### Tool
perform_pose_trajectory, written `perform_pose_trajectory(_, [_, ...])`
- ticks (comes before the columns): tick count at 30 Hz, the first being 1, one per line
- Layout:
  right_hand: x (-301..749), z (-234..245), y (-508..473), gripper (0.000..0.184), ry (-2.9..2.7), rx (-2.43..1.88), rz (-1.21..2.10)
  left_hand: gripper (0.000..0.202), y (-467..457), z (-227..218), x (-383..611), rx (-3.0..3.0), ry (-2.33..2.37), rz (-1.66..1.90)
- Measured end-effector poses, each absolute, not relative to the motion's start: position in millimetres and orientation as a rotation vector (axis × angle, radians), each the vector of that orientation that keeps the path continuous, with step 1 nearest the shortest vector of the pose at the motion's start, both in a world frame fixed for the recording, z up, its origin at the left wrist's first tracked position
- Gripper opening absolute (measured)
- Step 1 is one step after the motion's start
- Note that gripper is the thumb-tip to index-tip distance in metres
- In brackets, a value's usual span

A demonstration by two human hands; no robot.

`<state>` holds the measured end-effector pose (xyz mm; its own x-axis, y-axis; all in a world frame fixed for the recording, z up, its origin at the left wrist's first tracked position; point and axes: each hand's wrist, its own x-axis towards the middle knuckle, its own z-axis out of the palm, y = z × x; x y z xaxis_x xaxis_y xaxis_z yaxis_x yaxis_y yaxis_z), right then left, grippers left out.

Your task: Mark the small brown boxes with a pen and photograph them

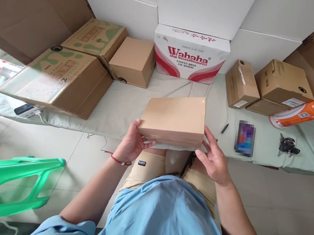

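Note:
A plain brown cardboard box (174, 114) sits in front of me at the table's near edge, its top face tilted slightly. My left hand (135, 141) grips its lower left corner, the thumb on the left side and the fingers reaching under the front. Against the right end of the box rest the fingers of my right hand (213, 157), loosely curved, with the thumb apart below the front corner. The underside of the box is hidden, so I cannot tell whether it touches the cloth.
Behind stand a white and red Wahaha carton (190, 56) and a brown box (132, 61). Green-printed cartons (61, 79) are left. At right are small boxes (242, 84), an orange bottle (306, 111), a pen (224, 129), a blurred phone (245, 138) and keys (288, 144). A green stool (20, 180) stands lower left.

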<state>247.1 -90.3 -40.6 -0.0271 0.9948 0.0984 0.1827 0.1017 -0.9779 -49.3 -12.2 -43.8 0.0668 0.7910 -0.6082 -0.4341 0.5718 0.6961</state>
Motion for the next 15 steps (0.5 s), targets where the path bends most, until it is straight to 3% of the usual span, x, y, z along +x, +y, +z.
perform_pose_trajectory(8, [236,1,-86,0.067,-1.75,-1.124,0.611,0.044,-16,-34,-58,0.149,0.905,0.861])
perform_pose_trajectory(15, [214,20,-105,0.057,-1.775,-1.027,0.693,0.041,-18,-57,-66,0.12,0.89,1.013])
